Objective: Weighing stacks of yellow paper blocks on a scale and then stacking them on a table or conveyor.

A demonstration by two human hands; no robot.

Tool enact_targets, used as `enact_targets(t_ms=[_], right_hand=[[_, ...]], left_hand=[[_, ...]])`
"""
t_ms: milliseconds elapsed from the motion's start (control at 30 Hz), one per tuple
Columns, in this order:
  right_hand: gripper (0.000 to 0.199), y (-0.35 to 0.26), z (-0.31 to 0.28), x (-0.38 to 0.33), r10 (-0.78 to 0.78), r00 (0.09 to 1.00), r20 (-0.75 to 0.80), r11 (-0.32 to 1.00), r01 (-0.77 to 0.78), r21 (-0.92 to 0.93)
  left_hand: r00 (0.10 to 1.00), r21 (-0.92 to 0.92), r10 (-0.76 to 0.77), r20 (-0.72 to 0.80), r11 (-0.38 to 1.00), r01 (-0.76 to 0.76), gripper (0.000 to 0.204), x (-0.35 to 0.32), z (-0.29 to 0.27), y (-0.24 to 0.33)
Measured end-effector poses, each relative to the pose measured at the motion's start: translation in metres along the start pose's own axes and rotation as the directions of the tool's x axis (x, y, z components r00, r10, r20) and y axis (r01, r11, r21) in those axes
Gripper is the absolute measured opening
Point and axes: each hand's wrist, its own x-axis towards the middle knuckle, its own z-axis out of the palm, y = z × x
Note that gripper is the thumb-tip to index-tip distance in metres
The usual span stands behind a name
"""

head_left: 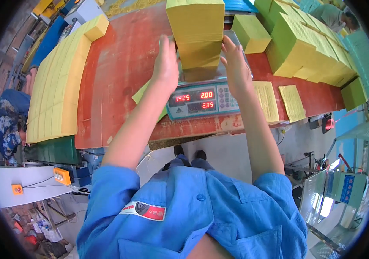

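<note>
Flanking tall yellow rectangular block [198, 32] with bare left hand [166, 67] and bare right hand [237, 67], set block-width apart, fingers extended | cannot tell whether gripping | location: upright on teal-framed digital weighing scale [201, 102], atop worn red surface [122, 64]

Straight to the stack [196, 26] on the scale [214, 103], flanked by left hand [166, 64] at nine o'clock and right hand [237, 68] at three. Swinging out from the scale now, to the row of blocks [59, 86] at nine, the lone block [251, 34] at one, the massed blocks [309, 47] at two, the paired pads [292, 103] on the table [119, 82] at three.
</note>
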Motion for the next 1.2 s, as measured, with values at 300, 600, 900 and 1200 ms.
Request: enact_targets(t_ms=[300,600,900,1200], right_hand=[[0.068,-0.018,-0.003,-0.144,0.087,0.993,-0.081,0.937,-0.054,0.345],[0.053,-0.024,0.019,-0.213,0.178,0.966,-0.185,0.888,-0.077,0.453],[0.046,-0.012,0.054,-0.280,0.239,0.935,-0.262,0.884,-0.098,0.456],[0.037,-0.012,0.059,-0.322,0.205,0.920,-0.334,0.881,-0.024,0.473]], left_hand=[[0.994,-0.286,-0.095,-0.056,0.955,0.075,0.070,-0.149,-0.029,0.000],[0.995,-0.202,-0.077,-0.056,0.977,0.064,0.041,-0.201,-0.044,0.019],[0.974,-0.244,-0.214,-0.070,0.951,0.191,0.033,-0.257,-0.096,0.008],[0.975,-0.218,-0.215,0.057,0.950,0.223,0.032,-0.262,-0.084,0.010]])
